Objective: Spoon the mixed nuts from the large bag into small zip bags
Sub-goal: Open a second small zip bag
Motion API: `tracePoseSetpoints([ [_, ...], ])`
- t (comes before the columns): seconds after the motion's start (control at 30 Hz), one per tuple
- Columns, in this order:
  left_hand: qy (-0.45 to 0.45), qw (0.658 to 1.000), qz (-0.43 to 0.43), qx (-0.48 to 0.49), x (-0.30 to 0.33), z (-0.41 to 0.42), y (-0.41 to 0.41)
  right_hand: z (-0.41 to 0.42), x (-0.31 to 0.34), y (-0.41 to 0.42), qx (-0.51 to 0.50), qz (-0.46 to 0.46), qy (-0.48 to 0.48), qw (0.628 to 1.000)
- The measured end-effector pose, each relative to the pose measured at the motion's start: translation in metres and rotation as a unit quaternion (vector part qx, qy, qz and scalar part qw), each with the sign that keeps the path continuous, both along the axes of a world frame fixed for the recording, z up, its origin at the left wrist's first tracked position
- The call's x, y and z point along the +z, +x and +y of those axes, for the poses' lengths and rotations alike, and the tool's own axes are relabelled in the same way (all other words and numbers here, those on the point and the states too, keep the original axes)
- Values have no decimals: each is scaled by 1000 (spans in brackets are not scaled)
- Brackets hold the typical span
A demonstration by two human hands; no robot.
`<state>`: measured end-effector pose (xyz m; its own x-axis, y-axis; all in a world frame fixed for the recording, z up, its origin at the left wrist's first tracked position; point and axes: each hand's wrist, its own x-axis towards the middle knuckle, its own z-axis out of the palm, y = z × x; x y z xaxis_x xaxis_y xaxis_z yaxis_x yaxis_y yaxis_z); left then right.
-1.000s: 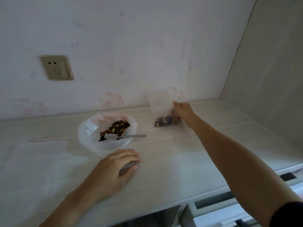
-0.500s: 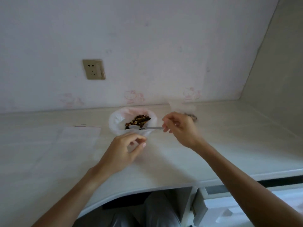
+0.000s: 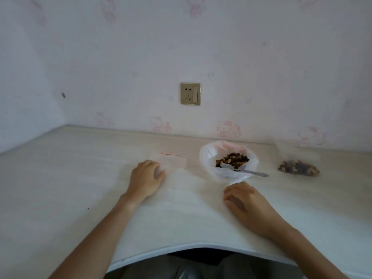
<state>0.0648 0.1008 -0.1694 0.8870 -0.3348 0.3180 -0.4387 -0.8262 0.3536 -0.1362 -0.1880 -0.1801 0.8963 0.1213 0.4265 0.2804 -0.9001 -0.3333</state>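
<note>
The large white bag (image 3: pixel 207 158) stands open on the desk with mixed nuts (image 3: pixel 232 159) inside. A metal spoon (image 3: pixel 244 171) rests in it, handle pointing right over the rim. A small zip bag with nuts (image 3: pixel 298 168) lies at the right. Empty clear zip bags with a red seal line (image 3: pixel 173 160) lie flat left of the large bag. My left hand (image 3: pixel 146 178) rests on these empty bags, fingers curled at their edge. My right hand (image 3: pixel 244 200) lies on the desk just in front of the large bag, fingers loosely curled, holding nothing.
The pale desk (image 3: pixel 80 188) meets a papered wall with a socket (image 3: pixel 190 94) above the bags. The desk's curved front edge (image 3: pixel 191 246) is near my body, with my lap below it.
My view has swung left. My right hand left the filled small bag at the right, passed the spoon and came down on the desk. My left hand moved left onto the empty zip bags.
</note>
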Motion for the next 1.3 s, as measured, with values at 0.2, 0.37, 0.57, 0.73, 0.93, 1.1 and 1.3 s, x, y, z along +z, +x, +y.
tracePoseSetpoints([
  [0.2, -60, 997, -42, 16, -4, 2, 4, -2, -4, 1, -13, -2, 38, 999],
  [0.37, -176, 980, -82, 44, 6, 10, 0, -3, -3, 1, -17, 2, 56, 998],
  [0.57, -275, 934, -226, -13, 46, 0, -22, 2, 5, 0, -34, 45, 108, 993],
  [0.73, -292, 905, -283, -120, 69, -44, -57, 14, 56, 11, -47, 54, 347, 935],
  [0.93, -316, 879, -283, -218, 76, -96, -97, 26, 106, 12, -14, -11, 570, 822],
  [1.1, -485, 852, -118, -157, 93, -109, -110, 14, 114, 3, -26, -75, 551, 831],
  [1.3, -414, 898, -10, -148, 109, -112, -106, 11, 118, -3, -51, -101, 536, 837],
])
